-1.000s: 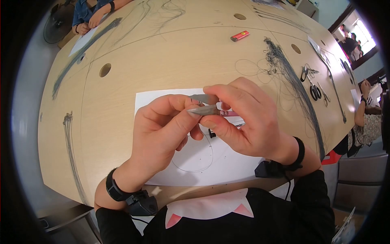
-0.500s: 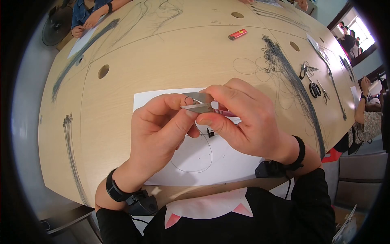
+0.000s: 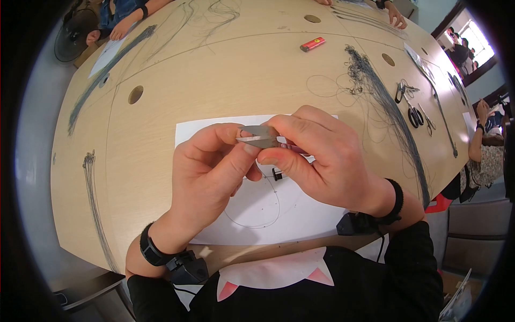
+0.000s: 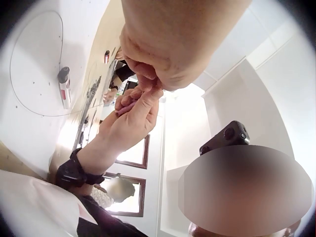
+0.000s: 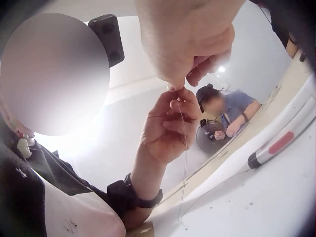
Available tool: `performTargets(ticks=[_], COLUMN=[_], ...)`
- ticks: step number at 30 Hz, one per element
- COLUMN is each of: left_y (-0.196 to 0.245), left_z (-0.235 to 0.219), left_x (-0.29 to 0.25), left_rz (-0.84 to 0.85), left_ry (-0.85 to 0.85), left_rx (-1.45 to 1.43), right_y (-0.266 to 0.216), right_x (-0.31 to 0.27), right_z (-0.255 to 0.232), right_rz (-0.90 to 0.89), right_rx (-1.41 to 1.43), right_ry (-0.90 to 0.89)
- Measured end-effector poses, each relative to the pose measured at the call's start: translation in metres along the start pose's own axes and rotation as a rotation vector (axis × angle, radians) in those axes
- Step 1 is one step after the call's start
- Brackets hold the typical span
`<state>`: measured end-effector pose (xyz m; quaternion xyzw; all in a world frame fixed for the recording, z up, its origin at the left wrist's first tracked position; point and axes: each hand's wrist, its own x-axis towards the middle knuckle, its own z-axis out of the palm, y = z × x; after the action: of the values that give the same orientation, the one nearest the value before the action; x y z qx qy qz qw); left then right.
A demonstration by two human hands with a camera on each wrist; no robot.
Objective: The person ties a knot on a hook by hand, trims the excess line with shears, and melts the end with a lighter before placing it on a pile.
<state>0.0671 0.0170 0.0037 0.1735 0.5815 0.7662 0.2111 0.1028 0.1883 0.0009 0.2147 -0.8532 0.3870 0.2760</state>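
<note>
In the head view, my right hand (image 3: 322,155) grips small thread snips (image 3: 262,140) with grey blades and a pinkish handle. The blades point left, across the fingertips of my left hand (image 3: 212,161). That hand pinches a thin dark thread (image 3: 242,133) between thumb and forefinger, right at the blades. From the pinched fingers a fine strand (image 5: 182,163) hangs towards the paper in the right wrist view. Below both hands lies a white sheet of paper (image 3: 225,233) with a loop of thread (image 3: 278,209) on it. A marker with a black cap (image 4: 65,89) rests there too, mostly hidden by my hands in the head view.
A long bundle of dark strands (image 3: 394,115) with a tangled end lies to the right, scissors (image 3: 413,115) beyond it. Further off is a red lighter (image 3: 313,44). Another bundle (image 3: 92,198) lies at left. Other people's hands (image 3: 126,27) rest at the far table edge.
The snips' blades have come closer together over the left fingertips. Both hands have shifted slightly left. Another person's hand has come into view at the far right of the table.
</note>
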Motion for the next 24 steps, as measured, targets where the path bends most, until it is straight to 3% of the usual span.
performTargets(ticks=[24], left_y=[0.0009], left_z=[0.0014], left_x=[0.0004], left_rz=[0.023], left_ry=[0.002], left_rx=[-0.002], right_y=[-0.0004], right_x=[-0.0021], right_z=[0.0037], right_rz=[-0.036], right_rx=[-0.03], right_ry=[0.071])
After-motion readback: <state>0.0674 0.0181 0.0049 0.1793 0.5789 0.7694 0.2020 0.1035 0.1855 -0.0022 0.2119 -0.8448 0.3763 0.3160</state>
